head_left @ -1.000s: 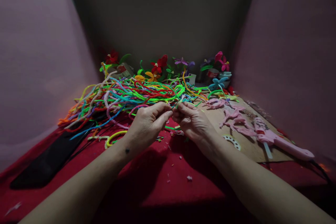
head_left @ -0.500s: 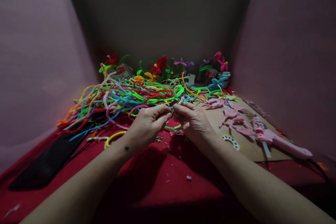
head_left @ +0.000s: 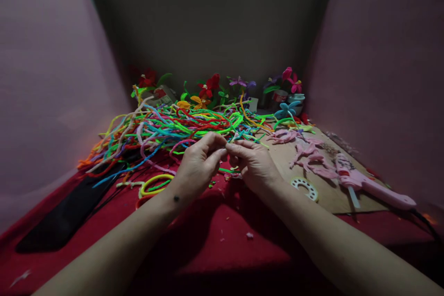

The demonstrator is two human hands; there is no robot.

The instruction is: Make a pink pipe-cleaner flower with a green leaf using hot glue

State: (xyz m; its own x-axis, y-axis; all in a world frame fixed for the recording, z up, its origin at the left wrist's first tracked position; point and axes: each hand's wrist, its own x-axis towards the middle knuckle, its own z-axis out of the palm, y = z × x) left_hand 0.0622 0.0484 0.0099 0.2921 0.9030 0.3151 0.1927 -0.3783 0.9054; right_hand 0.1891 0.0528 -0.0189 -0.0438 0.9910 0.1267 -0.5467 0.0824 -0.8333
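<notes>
Flowers seen shaped along desk's far edge; pink pieces left loose toward right edge. Left hand, right hand pinched together; grasped item cannot be told.

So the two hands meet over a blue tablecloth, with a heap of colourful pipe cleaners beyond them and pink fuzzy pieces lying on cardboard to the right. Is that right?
Not quite: the head view shows that the tablecloth is red. The left hand and right hand do meet over it, with the pipe cleaners and pink fuzzy pieces placed as you say.
</notes>
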